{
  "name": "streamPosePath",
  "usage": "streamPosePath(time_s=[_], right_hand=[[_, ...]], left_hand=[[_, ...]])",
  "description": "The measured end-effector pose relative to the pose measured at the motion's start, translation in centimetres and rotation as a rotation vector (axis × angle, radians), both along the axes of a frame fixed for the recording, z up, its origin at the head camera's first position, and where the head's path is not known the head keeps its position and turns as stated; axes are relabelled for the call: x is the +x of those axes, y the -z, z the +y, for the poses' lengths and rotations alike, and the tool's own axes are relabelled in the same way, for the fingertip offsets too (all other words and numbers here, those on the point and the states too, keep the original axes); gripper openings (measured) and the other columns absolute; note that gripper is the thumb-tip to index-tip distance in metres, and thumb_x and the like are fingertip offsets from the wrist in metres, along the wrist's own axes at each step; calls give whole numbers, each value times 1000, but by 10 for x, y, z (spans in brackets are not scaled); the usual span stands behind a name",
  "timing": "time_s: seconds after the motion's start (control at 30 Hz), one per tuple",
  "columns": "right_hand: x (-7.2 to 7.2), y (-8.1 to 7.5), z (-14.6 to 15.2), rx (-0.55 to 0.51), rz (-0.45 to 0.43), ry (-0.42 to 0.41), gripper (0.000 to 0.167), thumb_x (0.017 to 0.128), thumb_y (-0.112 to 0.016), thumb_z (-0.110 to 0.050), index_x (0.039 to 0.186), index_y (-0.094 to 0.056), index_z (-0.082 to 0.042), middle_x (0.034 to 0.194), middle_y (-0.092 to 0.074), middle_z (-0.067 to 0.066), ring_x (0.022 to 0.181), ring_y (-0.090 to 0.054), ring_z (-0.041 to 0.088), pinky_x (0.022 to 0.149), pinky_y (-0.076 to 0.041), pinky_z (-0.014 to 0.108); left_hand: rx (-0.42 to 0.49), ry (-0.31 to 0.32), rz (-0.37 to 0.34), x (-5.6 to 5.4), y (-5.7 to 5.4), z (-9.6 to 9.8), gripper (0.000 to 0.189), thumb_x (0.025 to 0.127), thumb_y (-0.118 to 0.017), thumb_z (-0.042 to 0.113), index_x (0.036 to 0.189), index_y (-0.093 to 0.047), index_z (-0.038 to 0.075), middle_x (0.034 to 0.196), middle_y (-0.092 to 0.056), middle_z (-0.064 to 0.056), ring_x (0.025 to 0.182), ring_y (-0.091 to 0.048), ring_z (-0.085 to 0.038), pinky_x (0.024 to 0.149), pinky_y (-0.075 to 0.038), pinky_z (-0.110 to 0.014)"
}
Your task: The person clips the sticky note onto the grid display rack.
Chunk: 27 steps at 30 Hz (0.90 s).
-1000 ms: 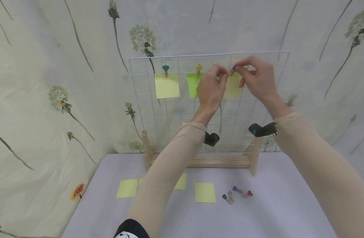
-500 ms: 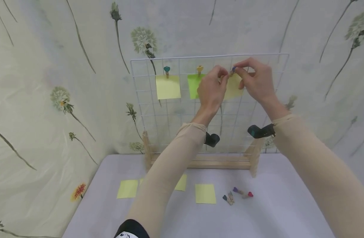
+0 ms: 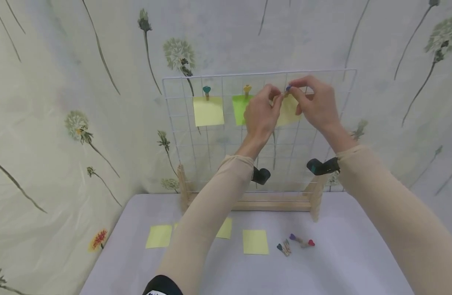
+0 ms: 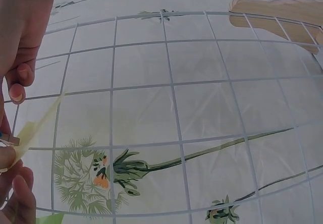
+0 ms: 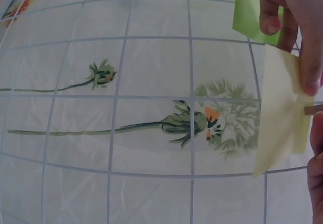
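Held note: a pale yellow note [image 3: 289,114] stands before the upper part of the wire grid [image 5: 192,98], right of the green note [image 3: 239,111]; both wrist views show its sheet angled away from the wires.
Left hand: the left hand [image 3: 262,110] appears to pinch the note near its upper edge, thumb in front.
Right hand: the right hand [image 3: 316,104] pinches the blue-headed peg [image 3: 288,88] between thumb and finger; its wooden end meets the note.
Peg on wire: whether the peg also bites a wire cannot be told, since fingertips cover the join.
Hung row: the teal-headed peg [image 3: 206,89] holds another yellow note [image 3: 208,112]; the yellow-headed peg [image 3: 247,88] sits above the green note, partly hidden by the left hand.
Risk, slip: should the peg catch paper alone, note and peg would probably drop together once released.
Risk, crease: the sheet looks bent beside the peg; pushing harder against a wire might crumple it or leave it crooked.
Risk, knock: the left hand overlaps the green note in the head view, so a careless withdrawal could brush it askew.
Risk, sway: a firm shove on the grid could rock it in its wooden stand [image 3: 274,205].
Below: loose pegs [image 3: 284,248] and a flat note [image 3: 255,241] lie on the table [image 3: 344,254], where a dropped peg could land among them.
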State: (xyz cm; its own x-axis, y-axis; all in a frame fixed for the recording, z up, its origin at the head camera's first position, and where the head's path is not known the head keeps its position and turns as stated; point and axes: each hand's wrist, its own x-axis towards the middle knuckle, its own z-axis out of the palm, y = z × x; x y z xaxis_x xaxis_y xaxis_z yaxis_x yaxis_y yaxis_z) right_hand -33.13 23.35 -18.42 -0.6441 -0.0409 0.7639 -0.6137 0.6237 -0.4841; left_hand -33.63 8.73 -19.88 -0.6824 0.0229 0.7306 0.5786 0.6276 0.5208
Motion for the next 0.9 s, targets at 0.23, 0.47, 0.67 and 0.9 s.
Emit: streamPosePath(time_s=[0.23,0.47,0.67,0.9], right_hand=[[-1,1,0,36,30,24,22,94,-57,-20,110,-64,-6,108,-68,8,42,-50,0,45,-40,14],[-1,-4,-2,49,16,62,20,95,-56,-21,107,-64,-7,105,-68,7,40,-49,3,44,-39,15],[1,-9,-4,83,14,126,22,95,-56,-22,107,-66,-7,107,-70,8,62,-64,14,53,-45,12],[0,-14,-4,145,70,188,18,94,-57,-17,103,-67,-5,103,-72,10,97,-67,24,77,-54,23]], left_hand=[[5,20,-1,1,3,-1,13,93,-60,28,101,-62,18,98,-72,7,63,-58,-2,49,-39,-14],[7,-16,-6,0,3,-1,12,92,-62,28,100,-63,19,99,-73,8,69,-63,-2,50,-39,-14],[2,-81,7,-1,4,2,10,91,-63,28,99,-63,21,100,-73,9,61,-59,-1,46,-36,-16],[12,-104,23,-1,3,4,9,91,-62,27,98,-62,20,100,-73,7,61,-60,-3,47,-37,-17]])
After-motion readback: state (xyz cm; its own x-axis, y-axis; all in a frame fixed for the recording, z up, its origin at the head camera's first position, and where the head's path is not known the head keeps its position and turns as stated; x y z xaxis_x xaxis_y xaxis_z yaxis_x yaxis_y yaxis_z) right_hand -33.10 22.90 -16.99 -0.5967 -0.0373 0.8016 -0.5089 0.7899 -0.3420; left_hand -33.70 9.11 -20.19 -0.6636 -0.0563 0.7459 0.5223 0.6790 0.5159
